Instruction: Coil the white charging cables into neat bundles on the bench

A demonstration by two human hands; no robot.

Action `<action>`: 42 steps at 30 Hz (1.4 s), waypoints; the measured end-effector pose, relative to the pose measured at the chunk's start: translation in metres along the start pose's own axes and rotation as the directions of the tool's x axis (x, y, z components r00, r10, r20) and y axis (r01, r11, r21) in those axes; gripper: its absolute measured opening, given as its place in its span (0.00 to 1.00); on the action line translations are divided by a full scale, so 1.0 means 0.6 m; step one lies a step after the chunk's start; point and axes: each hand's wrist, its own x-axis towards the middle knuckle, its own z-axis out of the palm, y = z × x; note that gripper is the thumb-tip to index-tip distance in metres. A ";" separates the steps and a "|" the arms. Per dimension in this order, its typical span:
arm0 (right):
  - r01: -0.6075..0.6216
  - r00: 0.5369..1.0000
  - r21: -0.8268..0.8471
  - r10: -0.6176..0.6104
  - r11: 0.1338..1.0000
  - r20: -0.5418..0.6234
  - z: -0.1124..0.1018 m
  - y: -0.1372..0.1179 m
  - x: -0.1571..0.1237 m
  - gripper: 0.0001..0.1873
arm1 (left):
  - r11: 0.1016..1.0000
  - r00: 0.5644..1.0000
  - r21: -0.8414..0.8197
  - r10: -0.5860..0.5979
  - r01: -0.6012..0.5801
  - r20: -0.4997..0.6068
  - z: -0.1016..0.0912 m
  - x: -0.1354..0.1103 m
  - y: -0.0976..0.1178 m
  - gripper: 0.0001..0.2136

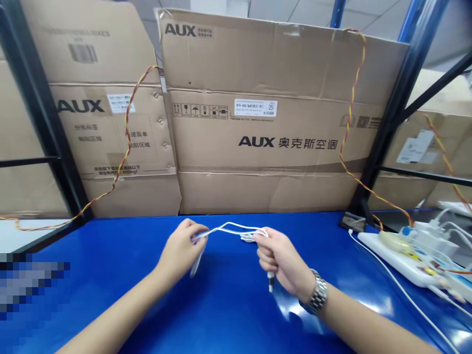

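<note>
A thin white cable (236,225) stretches in two strands between my hands, above the blue tabletop. My left hand (182,248) pinches it between thumb and fingers, and a blurred loop or end hangs below. My right hand (278,258) is closed round the other part of the cable. From the bottom of that fist sticks a plug (271,281) with a dark band and a pale tip. Just behind the right hand, a small bundle of white cable (248,238) shows; whether it rests on the table I cannot tell.
Large cardboard boxes (258,191) stand along the back of the blue table (228,314). At the right lie a white power strip (394,258), plugged-in chargers (435,238) and a loose white cord (401,290). Twisted red-yellow wires (127,123) hang at both sides.
</note>
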 end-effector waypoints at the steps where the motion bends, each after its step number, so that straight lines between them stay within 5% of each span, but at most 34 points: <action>1: 0.040 0.996 0.022 -0.038 0.999 -0.077 -0.007 -0.003 0.004 0.15 | 0.992 0.994 -0.091 -0.094 0.090 -0.047 -0.007 0.009 -0.009 0.09; 3: 0.134 0.971 0.029 -0.126 0.991 -0.204 -0.021 -0.009 0.013 0.16 | 0.863 0.934 -0.389 -0.357 0.323 -0.016 -0.019 0.025 -0.025 0.05; 5: 0.180 0.941 -0.037 -0.183 0.983 -0.284 -0.033 -0.012 0.022 0.15 | 0.750 0.892 -0.518 -0.448 0.411 0.058 -0.023 0.035 -0.036 0.06; 9: 0.037 0.961 -0.295 -0.115 0.955 -0.253 -0.042 -0.006 0.034 0.12 | 0.567 0.837 -0.633 -0.473 0.527 0.274 -0.009 0.032 -0.033 0.05; 13: -0.008 0.981 -0.397 -0.069 0.918 -0.179 -0.028 0.004 0.029 0.11 | 0.226 0.672 -0.663 -0.490 0.713 0.556 0.008 0.017 -0.018 0.08; 15: 0.019 0.982 -0.428 -0.097 0.903 -0.162 -0.022 0.005 0.024 0.12 | 0.138 0.621 -0.653 -0.501 0.745 0.603 0.010 0.011 -0.012 0.11; 20: 0.154 0.931 -0.387 -0.265 0.909 -0.250 -0.039 -0.011 0.033 0.17 | 0.369 0.647 -0.532 -0.429 0.763 0.630 0.007 0.004 -0.003 0.19; 23: 0.258 0.842 -0.300 -0.366 0.918 -0.396 -0.076 -0.034 0.052 0.18 | 0.451 0.634 -0.477 -0.314 0.755 0.706 0.001 0.004 -0.001 0.16; 27: 0.352 0.707 -0.276 -0.448 0.894 -0.548 -0.136 -0.065 0.075 0.18 | 0.575 0.705 -0.502 -0.198 0.646 0.681 -0.015 0.010 0.001 0.15; 31: 0.365 0.646 -0.262 -0.445 0.894 -0.619 -0.176 -0.071 0.089 0.18 | 0.679 0.730 -0.460 -0.167 0.573 0.663 -0.029 0.015 0.006 0.14; 35: 0.335 0.690 -0.244 -0.413 0.910 -0.595 -0.182 -0.064 0.095 0.17 | 0.679 0.770 -0.476 -0.212 0.559 0.603 -0.029 0.016 0.004 0.18; 39: 0.256 0.842 -0.217 -0.328 0.942 -0.429 -0.152 -0.060 0.089 0.16 | 0.597 0.832 -0.598 -0.250 0.535 0.495 -0.027 0.021 0.003 0.23; 42: 0.178 0.937 -0.220 -0.233 0.959 -0.259 -0.111 -0.053 0.073 0.16 | 0.434 0.840 -0.720 -0.239 0.542 0.488 -0.027 0.023 0.008 0.24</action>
